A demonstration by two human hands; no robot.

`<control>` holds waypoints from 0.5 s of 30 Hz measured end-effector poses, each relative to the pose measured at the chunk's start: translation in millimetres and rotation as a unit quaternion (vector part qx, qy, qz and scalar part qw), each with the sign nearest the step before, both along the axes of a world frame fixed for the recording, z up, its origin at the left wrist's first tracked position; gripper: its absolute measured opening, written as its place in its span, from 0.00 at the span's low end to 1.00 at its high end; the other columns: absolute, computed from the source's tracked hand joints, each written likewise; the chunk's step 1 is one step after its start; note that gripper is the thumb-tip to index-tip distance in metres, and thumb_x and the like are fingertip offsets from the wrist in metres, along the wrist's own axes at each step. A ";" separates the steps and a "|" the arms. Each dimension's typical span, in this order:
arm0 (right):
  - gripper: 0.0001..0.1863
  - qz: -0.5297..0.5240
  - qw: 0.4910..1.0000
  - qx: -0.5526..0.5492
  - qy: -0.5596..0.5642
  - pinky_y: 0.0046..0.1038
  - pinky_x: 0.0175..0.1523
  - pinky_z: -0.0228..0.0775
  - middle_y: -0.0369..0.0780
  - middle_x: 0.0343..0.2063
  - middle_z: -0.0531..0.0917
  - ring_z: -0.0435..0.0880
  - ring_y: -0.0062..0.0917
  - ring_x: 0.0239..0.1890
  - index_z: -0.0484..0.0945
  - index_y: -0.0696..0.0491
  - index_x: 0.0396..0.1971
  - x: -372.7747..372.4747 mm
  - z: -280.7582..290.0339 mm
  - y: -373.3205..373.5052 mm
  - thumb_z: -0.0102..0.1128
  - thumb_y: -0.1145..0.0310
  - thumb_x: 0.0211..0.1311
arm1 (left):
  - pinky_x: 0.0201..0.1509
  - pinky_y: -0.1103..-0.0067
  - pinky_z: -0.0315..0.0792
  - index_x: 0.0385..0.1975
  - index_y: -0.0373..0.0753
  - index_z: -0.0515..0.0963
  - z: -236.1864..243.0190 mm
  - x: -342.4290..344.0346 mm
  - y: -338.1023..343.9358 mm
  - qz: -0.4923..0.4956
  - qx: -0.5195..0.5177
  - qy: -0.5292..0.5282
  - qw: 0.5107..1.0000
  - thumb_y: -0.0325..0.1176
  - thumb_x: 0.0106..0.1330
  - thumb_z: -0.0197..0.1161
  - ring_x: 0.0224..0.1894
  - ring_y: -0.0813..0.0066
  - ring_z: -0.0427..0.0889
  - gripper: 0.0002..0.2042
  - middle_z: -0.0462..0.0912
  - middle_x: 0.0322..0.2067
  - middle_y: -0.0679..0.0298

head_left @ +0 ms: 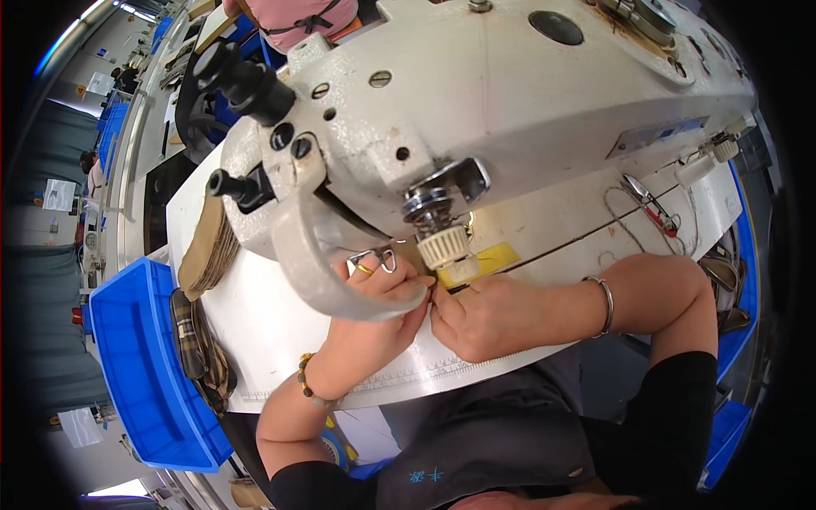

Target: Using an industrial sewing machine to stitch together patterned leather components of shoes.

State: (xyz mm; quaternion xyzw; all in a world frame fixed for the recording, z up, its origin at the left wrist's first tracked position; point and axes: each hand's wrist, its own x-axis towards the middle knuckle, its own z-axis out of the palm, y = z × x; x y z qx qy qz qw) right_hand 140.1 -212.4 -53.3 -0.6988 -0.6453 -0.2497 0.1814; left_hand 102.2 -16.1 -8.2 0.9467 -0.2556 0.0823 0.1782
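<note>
Chunky off-white metal sewing machine (510, 102); left hand (374, 327) and right hand (483, 321) curled beside it, can't tell if gripping. I'd guide slowly.

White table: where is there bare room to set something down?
On the table, the widest bare patch lies at left, between the brown stack, the plaid cloth and the left hand. A smaller one lies between the yellow plate, the right hand and the snips. It is crowded by the machine head, where both hands meet.
</note>
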 end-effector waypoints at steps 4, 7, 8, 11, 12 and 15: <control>0.07 -0.012 1.000 -0.022 -0.010 0.26 0.14 0.63 0.42 0.15 0.75 0.74 0.23 0.13 0.75 0.58 0.19 13.1 -0.1 0.1 0.61 0.70 0.41 | 0.39 0.69 0.61 0.32 0.42 0.86 -5.3 10.9 1.1 0.012 -0.018 0.000 1.000 0.26 0.49 0.72 0.35 0.67 0.73 0.09 0.79 0.31 0.69; 0.07 -0.021 0.999 -0.001 0.027 0.28 0.14 0.63 0.37 0.13 0.72 0.73 0.22 0.11 0.74 0.57 0.20 20.5 -3.7 3.3 0.61 0.70 0.41 | 0.37 0.71 0.66 0.29 0.39 0.85 -11.4 18.8 4.1 0.031 -0.046 -0.036 0.998 0.25 0.49 0.71 0.32 0.65 0.77 0.07 0.81 0.30 0.66; 0.07 -0.036 0.999 -0.020 0.031 0.28 0.15 0.63 0.36 0.12 0.72 0.73 0.23 0.11 0.74 0.56 0.20 22.1 -4.8 3.3 0.61 0.71 0.41 | 0.33 0.71 0.67 0.28 0.38 0.84 -13.7 21.7 7.1 0.042 -0.054 -0.018 0.997 0.24 0.49 0.70 0.29 0.64 0.78 0.06 0.81 0.27 0.64; 0.07 -0.061 0.997 -0.027 0.043 0.28 0.16 0.64 0.34 0.09 0.70 0.73 0.24 0.10 0.73 0.55 0.20 24.2 -13.7 8.3 0.62 0.71 0.41 | 0.25 0.71 0.69 0.27 0.35 0.83 -16.6 29.7 10.4 0.056 -0.114 -0.009 0.992 0.24 0.52 0.70 0.21 0.61 0.77 0.05 0.80 0.21 0.60; 0.07 -0.073 0.996 -0.014 0.052 0.29 0.16 0.64 0.34 0.08 0.68 0.73 0.25 0.10 0.73 0.55 0.20 25.3 -16.0 9.5 0.62 0.72 0.40 | 0.27 0.71 0.70 0.29 0.35 0.83 -16.4 31.4 11.5 0.053 -0.087 -0.013 0.995 0.25 0.53 0.71 0.22 0.61 0.78 0.05 0.81 0.22 0.59; 0.07 -0.067 0.994 0.005 0.081 0.29 0.16 0.64 0.35 0.08 0.68 0.74 0.26 0.11 0.72 0.54 0.20 28.1 -17.3 9.1 0.62 0.72 0.41 | 0.31 0.71 0.72 0.31 0.35 0.84 -11.6 33.1 14.9 0.043 -0.057 0.000 0.997 0.26 0.54 0.71 0.25 0.60 0.79 0.06 0.82 0.24 0.58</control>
